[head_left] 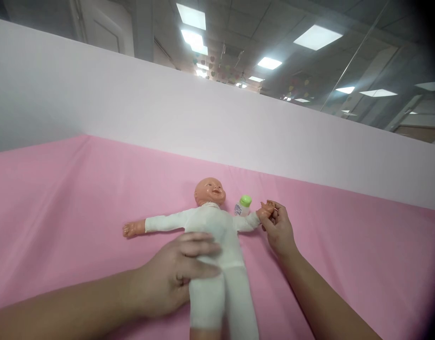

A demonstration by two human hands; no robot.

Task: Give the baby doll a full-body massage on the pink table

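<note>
Foremost, the left hand (178, 269) is spread over the doll (222, 245), laid face-up on pink sheeting (330, 245) before a white wall (189, 113); touch looks likely, though blurred. The bottle (244, 204), partly blocked by the doll's arm (248, 223), could be knocked if that arm, its hand pinched by the right hand (281, 229), is swung.

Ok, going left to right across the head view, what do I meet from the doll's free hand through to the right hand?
The doll's free hand, the doll's head, the green-capped bottle, the right hand.
</note>
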